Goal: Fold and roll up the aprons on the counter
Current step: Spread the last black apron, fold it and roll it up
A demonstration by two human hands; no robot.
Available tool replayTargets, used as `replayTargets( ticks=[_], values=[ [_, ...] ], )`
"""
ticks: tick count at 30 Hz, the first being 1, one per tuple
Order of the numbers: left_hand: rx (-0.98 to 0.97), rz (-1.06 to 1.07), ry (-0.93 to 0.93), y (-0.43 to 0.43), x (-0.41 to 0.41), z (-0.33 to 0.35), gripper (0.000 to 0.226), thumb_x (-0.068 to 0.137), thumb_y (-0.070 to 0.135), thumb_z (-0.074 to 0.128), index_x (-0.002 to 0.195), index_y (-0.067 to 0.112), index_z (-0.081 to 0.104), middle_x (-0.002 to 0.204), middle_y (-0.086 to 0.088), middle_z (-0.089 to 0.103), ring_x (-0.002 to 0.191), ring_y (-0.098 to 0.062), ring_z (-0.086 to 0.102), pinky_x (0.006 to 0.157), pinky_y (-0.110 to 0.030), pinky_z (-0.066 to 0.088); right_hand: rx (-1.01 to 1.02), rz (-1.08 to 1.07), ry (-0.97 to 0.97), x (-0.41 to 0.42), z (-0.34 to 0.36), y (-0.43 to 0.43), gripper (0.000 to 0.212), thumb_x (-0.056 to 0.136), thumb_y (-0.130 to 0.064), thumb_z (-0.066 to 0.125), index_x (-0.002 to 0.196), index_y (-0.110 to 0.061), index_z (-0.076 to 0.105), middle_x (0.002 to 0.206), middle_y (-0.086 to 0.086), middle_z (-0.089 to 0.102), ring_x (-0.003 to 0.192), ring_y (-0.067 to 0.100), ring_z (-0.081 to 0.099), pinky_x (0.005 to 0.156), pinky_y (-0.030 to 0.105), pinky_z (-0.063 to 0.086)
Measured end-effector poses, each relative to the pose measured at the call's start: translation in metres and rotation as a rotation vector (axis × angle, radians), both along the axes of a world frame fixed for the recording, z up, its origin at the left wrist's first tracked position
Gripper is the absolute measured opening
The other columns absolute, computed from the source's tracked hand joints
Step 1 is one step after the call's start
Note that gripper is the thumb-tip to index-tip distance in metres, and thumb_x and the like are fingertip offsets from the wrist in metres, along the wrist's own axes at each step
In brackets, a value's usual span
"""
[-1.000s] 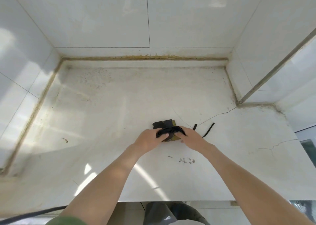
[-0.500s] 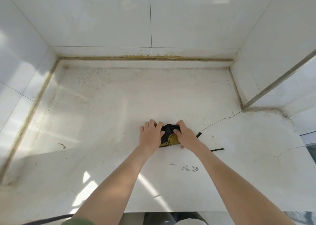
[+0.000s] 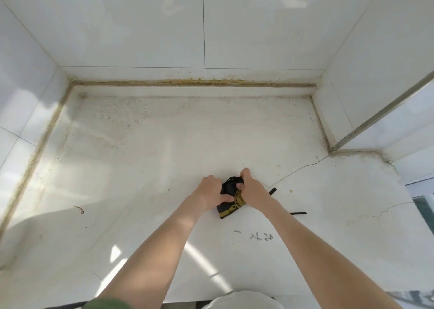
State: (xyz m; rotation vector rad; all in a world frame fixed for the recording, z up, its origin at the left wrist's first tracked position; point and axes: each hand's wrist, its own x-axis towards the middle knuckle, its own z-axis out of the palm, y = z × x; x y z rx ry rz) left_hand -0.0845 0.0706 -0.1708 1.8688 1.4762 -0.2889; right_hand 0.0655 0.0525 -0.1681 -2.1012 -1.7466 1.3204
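Item: apron (image 3: 231,209), black with yellow trim, a small bundle on the tabletop (image 3: 164,167), centre-front.
Position: between left hand (image 3: 210,191) and right hand (image 3: 253,192), both equally near. Its long axis runs roughly away from the person.
Grip: fingers (image 3: 226,198) of both hands curl round its far end.
Strap (image 3: 298,213): trails right.
Change: half a second back the hands lay flatter on top; the trimmed near end now shows.

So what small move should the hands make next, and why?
Probably roll the bundle a little way toward the body: the left hand and right hand both grip the rolled black part of the apron, while its flat yellow-trimmed end lies unrolled on the counter nearer the person. The loose strap at right can wait.
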Motion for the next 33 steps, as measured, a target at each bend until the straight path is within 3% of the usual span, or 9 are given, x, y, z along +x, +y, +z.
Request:
replayTargets(
  ticks=[4, 7, 12, 16, 18, 23, 28, 31, 33],
  values=[
    [-0.045, 0.010, -0.044, -0.005, 0.003, 0.012, 0.041, 0.092, 0.045, 0.054, 0.112, 0.010, 0.057, 0.120, -0.014, 0.040, 0.115, -0.029, 0.037, 0.092, -0.035, 0.039, -0.053, -0.110, 0.091, 0.008, 0.003, -0.004, 0.012, 0.101, -0.021, 0.039, 0.108, -0.013, 0.034, 0.089, 0.008, 0.050, 0.071, 0.017, 0.046, 0.059, 0.028, 0.043],
    [-0.115, 0.016, -0.170, -0.008, 0.006, 0.025, 0.023, 0.097, 0.033, 0.051, 0.105, 0.011, 0.050, 0.118, -0.016, 0.052, 0.097, -0.024, 0.049, 0.075, -0.029, 0.040, -0.110, -0.198, 0.154, 0.016, 0.010, -0.009, 0.018, 0.101, -0.023, 0.043, 0.113, -0.012, 0.039, 0.103, 0.009, 0.053, 0.080, 0.021, 0.050, 0.053, 0.023, 0.044],
    [-0.107, -0.090, -0.072, -0.007, 0.007, 0.047, 0.030, 0.096, 0.031, 0.054, 0.111, 0.005, 0.052, 0.104, -0.012, 0.056, 0.090, -0.023, 0.050, 0.070, -0.028, 0.036, 0.079, 0.105, -0.006, 0.031, 0.038, -0.006, 0.026, 0.090, -0.016, 0.060, 0.107, -0.012, 0.041, 0.092, -0.001, 0.047, 0.080, 0.017, 0.045, 0.062, 0.025, 0.036],
    [-0.130, -0.140, -0.038, -0.007, 0.012, 0.066, 0.034, 0.096, 0.044, 0.049, 0.100, 0.010, 0.056, 0.083, -0.002, 0.053, 0.084, -0.022, 0.049, 0.058, -0.026, 0.033, 0.044, 0.301, 0.013, 0.039, 0.076, -0.001, 0.003, 0.093, -0.018, 0.054, 0.092, -0.019, 0.051, 0.083, -0.002, 0.053, 0.075, 0.017, 0.048, 0.063, 0.026, 0.038],
    [-0.114, -0.190, -0.023, -0.011, 0.017, 0.079, 0.032, 0.097, 0.043, 0.048, 0.098, 0.012, 0.055, 0.082, -0.001, 0.050, 0.083, -0.021, 0.048, 0.056, -0.025, 0.032, 0.063, 0.379, -0.008, 0.044, 0.096, 0.001, 0.008, 0.094, -0.019, 0.051, 0.086, -0.019, 0.054, 0.085, -0.004, 0.055, 0.074, 0.012, 0.047, 0.063, 0.022, 0.036],
    [0.008, -0.371, 0.039, -0.021, 0.026, 0.111, 0.021, 0.095, 0.028, 0.055, 0.107, 0.011, 0.060, 0.087, -0.002, 0.050, 0.084, -0.023, 0.046, 0.063, -0.030, 0.032, 0.071, 0.509, -0.039, 0.046, 0.120, 0.010, 0.007, 0.094, -0.019, 0.053, 0.089, -0.018, 0.059, 0.090, -0.013, 0.053, 0.084, 0.004, 0.047, 0.071, 0.017, 0.034],
    [0.213, -0.412, -0.041, -0.025, 0.020, 0.127, 0.014, 0.092, 0.018, 0.060, 0.082, 0.015, 0.051, 0.068, 0.003, 0.043, 0.076, -0.026, 0.045, 0.062, -0.033, 0.032, 0.132, 0.588, -0.107, 0.045, 0.121, 0.019, 0.008, 0.092, -0.024, 0.055, 0.086, -0.024, 0.060, 0.100, -0.009, 0.049, 0.104, 0.014, 0.042, 0.092, 0.031, 0.033],
    [0.450, -0.485, -0.041, -0.029, 0.014, 0.131, 0.007, 0.092, 0.009, 0.057, 0.097, 0.013, 0.061, 0.083, -0.003, 0.058, 0.084, -0.026, 0.049, 0.075, -0.032, 0.037, 0.087, 0.552, -0.155, 0.045, 0.118, 0.020, 0.011, 0.093, -0.032, 0.052, 0.084, -0.035, 0.058, 0.110, -0.010, 0.046, 0.112, 0.020, 0.038, 0.099, 0.038, 0.032],
    [0.535, -0.479, -0.071, -0.031, 0.009, 0.128, 0.021, 0.093, 0.007, 0.054, 0.112, 0.014, 0.056, 0.091, -0.004, 0.061, 0.091, -0.025, 0.048, 0.082, -0.029, 0.036, 0.099, 0.517, -0.053, 0.040, 0.119, 0.020, 0.014, 0.091, -0.026, 0.052, 0.081, -0.024, 0.061, 0.102, 0.005, 0.050, 0.097, 0.030, 0.045, 0.086, 0.042, 0.041]
  ],
)
